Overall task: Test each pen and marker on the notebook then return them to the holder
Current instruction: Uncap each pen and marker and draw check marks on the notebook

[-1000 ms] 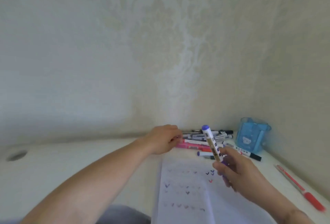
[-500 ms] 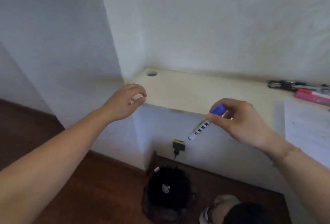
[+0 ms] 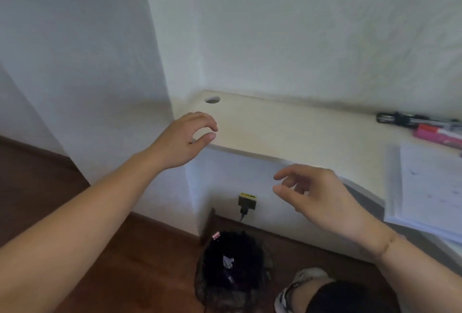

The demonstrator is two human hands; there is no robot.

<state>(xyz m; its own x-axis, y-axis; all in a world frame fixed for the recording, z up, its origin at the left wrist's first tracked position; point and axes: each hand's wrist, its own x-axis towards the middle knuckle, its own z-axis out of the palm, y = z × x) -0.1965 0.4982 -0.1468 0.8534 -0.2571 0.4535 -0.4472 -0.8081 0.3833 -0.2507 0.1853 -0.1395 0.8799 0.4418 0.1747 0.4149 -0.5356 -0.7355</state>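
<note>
My right hand (image 3: 315,192) hovers past the desk's front edge, above a black-lined waste bin (image 3: 232,270), fingers loosely spread and holding nothing. My left hand (image 3: 185,137) hangs by the desk's left corner with its fingers loosely curled and nothing in it. The open notebook (image 3: 430,187) lies at the right edge of view. Behind it on the desk lie a pink marker (image 3: 437,136) and several black and grey pens (image 3: 410,119). The pen holder is out of view.
The cream desk (image 3: 287,127) has a round cable hole (image 3: 212,100) at its back left corner. Below it are a wall socket with a plug (image 3: 247,201), the wooden floor (image 3: 75,187) and a shoe (image 3: 297,287) near the bin.
The view swung left from the desk to its left end. My right hand held a blue-capped marker half a second ago and is now without it; the marker is no longer visible.
</note>
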